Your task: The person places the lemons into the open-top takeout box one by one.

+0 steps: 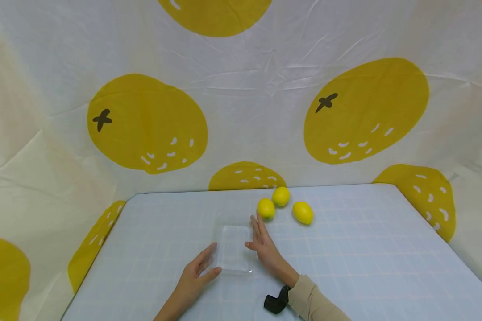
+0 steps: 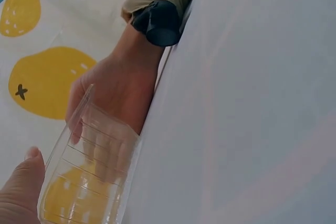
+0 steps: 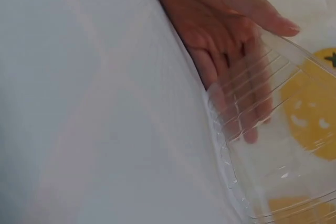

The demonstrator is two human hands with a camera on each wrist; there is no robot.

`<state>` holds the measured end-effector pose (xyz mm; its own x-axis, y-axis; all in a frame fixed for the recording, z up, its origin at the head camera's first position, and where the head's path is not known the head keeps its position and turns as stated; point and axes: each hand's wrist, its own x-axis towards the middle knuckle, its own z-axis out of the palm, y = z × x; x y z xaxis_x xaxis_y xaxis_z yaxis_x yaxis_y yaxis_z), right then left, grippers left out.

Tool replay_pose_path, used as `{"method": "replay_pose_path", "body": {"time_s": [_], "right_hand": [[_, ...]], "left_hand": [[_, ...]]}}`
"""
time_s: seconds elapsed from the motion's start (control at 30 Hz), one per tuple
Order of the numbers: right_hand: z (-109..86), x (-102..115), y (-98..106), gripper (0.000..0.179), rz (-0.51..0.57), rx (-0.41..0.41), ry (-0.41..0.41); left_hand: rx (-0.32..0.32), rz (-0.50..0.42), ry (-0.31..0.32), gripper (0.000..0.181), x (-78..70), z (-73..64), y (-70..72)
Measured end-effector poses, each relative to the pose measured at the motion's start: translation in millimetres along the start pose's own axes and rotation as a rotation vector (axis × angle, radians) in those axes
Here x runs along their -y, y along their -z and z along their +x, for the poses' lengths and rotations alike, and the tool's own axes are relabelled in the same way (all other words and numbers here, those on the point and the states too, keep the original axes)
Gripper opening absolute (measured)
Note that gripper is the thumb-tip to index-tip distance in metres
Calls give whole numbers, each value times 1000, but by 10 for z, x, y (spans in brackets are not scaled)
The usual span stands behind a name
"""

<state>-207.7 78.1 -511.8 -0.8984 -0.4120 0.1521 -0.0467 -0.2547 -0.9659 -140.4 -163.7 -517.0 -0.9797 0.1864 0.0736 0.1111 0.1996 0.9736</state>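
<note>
A clear plastic container (image 1: 234,249) with ridged walls stands on the table, its inside bare. My left hand (image 1: 197,272) is at its left side, thumb near the front corner and fingers along the wall. On the opposite side, my right hand (image 1: 267,252) has its fingers extended along the wall, pointing away from me. In the left wrist view, the right hand (image 2: 118,87) shows through the transparent wall, with my left thumb (image 2: 23,187) close to the rim. The right wrist view shows the left hand's relaxed fingers behind the container (image 3: 273,166).
Three yellow lemons lie beyond my right hand: one lemon (image 1: 266,208) near its fingertips, another lemon (image 1: 281,196) behind, and a third lemon (image 1: 303,212) to the right. A fruit-printed curtain (image 1: 257,111) hangs behind the checked tablecloth (image 1: 365,249).
</note>
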Motion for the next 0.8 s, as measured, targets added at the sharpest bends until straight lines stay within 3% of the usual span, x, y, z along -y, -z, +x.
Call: {"method": "replay_pose_path", "body": {"time_s": [0.8], "right_hand": [[-1, 54, -25, 89, -75, -25, -50]], "left_hand": [[-13, 85, -4, 70, -23, -9, -33]]}}
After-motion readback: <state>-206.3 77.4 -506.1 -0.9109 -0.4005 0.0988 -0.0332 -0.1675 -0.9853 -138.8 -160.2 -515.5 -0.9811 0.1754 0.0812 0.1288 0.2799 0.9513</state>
